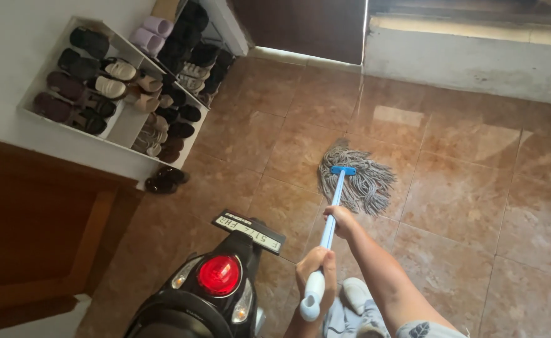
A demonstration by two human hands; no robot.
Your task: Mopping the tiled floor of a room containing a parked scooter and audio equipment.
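Gripping a blue mop handle (331, 216) two-handed: right hand (340, 220) clenched midway for steering, left hand (316, 269) clasping the white end; string mophead (357, 178) splayed on wet brown tiles (475, 206) beside parked scooter (216, 285).

Warm daylight from the doorway (300, 28), glare patches on glossy floor tiles (463, 188), sharp focus, wide-angle edge bending

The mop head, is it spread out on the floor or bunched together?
Spread out. The mop head lies flat on the wet tiles, its grey strings fanned around the blue clamp.
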